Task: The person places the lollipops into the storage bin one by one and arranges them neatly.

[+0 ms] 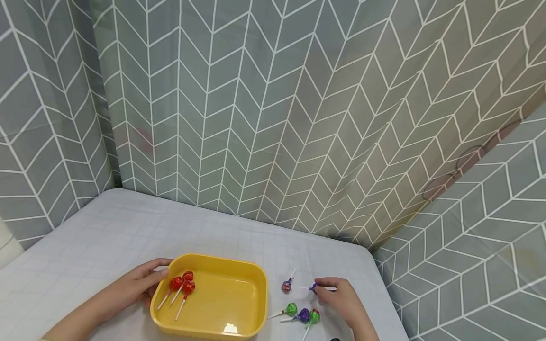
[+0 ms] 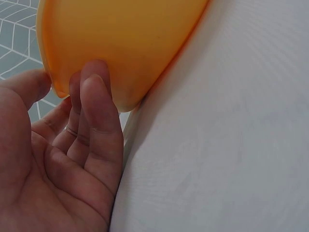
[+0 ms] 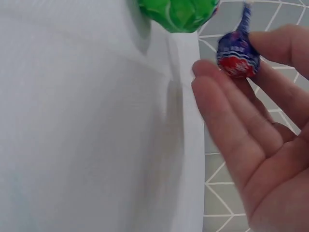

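Head: the left hand [image 1: 147, 280] grips the left rim of the tray [image 1: 223, 300]; three red lollipops [image 1: 189, 287] lie inside. Right of it, the right hand [image 1: 341, 297] pinches a purple lollipop [image 1: 314, 287] near four others [image 1: 291, 309] on the surface [image 1: 128, 232].

Left wrist: thumb and fingers clasp the tray's wall.

Right wrist: the purple lollipop sits against the thumb, two fingers extended.

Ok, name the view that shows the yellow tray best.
The head view: it shows the yellow tray from above, with rim, floor and three red lollipops inside. The left wrist view shows only part of its outer side, touched by the left hand; the right wrist view shows none of it.
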`<state>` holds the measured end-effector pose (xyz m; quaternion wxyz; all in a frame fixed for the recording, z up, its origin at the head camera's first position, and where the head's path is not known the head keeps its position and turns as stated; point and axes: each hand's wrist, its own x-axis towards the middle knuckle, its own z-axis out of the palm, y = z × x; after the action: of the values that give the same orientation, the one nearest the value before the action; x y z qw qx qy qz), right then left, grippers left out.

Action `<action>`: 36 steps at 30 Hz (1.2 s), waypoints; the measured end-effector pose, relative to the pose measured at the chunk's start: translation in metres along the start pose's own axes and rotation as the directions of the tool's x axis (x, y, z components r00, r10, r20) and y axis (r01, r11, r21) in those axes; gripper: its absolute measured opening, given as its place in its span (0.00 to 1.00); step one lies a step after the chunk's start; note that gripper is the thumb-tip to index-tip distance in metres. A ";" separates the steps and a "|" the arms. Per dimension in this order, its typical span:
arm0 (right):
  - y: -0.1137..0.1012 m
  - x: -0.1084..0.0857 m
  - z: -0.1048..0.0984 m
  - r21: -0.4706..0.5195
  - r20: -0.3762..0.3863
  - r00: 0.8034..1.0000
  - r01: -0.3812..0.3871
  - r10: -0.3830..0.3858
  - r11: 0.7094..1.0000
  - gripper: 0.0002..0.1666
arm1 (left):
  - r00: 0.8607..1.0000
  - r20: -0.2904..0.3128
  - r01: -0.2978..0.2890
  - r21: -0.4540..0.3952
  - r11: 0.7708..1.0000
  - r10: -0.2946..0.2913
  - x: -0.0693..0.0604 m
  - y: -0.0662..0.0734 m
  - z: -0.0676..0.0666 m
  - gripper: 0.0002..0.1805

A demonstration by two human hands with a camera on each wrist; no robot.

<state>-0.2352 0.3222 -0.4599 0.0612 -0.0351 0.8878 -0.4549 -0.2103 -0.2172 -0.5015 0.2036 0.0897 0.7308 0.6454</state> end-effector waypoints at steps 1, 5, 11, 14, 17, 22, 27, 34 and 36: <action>0.000 0.000 0.000 0.037 -0.002 1.000 -0.005 0.005 0.999 0.22 | 1.000 -0.001 0.000 0.000 1.000 0.000 0.000 0.000 0.000 0.35; -0.002 0.001 -0.001 0.144 0.000 1.000 -0.012 0.012 0.989 0.24 | 1.000 0.000 0.001 0.003 1.000 -0.001 0.001 -0.001 -0.001 0.35; -0.004 0.002 -0.002 0.208 -0.008 1.000 0.007 -0.005 0.978 0.26 | 1.000 0.008 -0.011 0.010 1.000 0.010 0.001 -0.001 -0.001 0.35; -0.005 0.002 -0.002 0.204 -0.023 1.000 0.019 -0.014 0.979 0.26 | 1.000 0.010 -0.014 0.006 1.000 0.014 0.001 -0.002 -0.001 0.35; -0.006 0.002 -0.001 0.178 -0.049 0.999 0.013 -0.004 0.984 0.25 | 1.000 0.013 -0.017 0.004 1.000 0.016 0.000 -0.002 -0.001 0.35; -0.007 0.003 0.001 0.151 -0.078 0.997 0.008 0.004 0.989 0.25 | 1.000 0.021 -0.021 -0.004 1.000 0.021 0.000 -0.002 -0.001 0.35; -0.006 0.006 0.002 0.205 -0.107 0.994 0.009 0.013 0.979 0.26 | 1.000 0.014 -0.011 -0.008 1.000 0.011 0.000 0.000 -0.001 0.35; -0.013 0.004 0.004 0.252 -0.106 0.994 0.006 0.022 0.968 0.27 | 1.000 0.006 -0.002 -0.002 1.000 0.002 0.000 0.000 -0.002 0.36; -0.017 0.002 0.005 0.245 -0.101 0.995 0.003 0.022 0.970 0.28 | 1.000 0.006 0.003 -0.006 1.000 -0.003 0.001 0.000 -0.002 0.36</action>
<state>-0.2362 0.3079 -0.4488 0.0214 0.0004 0.8270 -0.5618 -0.2116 -0.2186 -0.5015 0.2069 0.0900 0.7284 0.6470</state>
